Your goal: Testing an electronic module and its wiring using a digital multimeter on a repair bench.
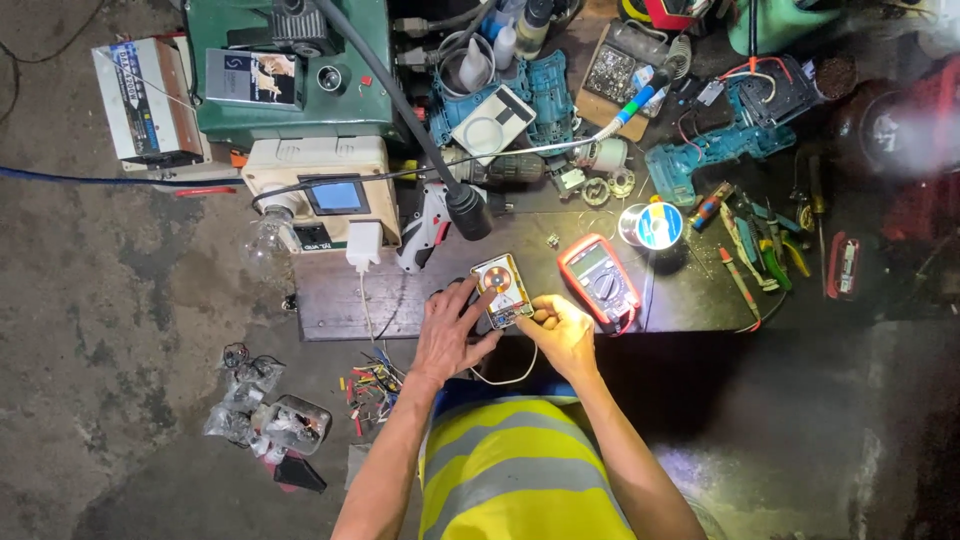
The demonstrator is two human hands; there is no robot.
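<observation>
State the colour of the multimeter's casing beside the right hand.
Red casing around a dark face, on the multimeter; the head view shows it clearly.
</observation>
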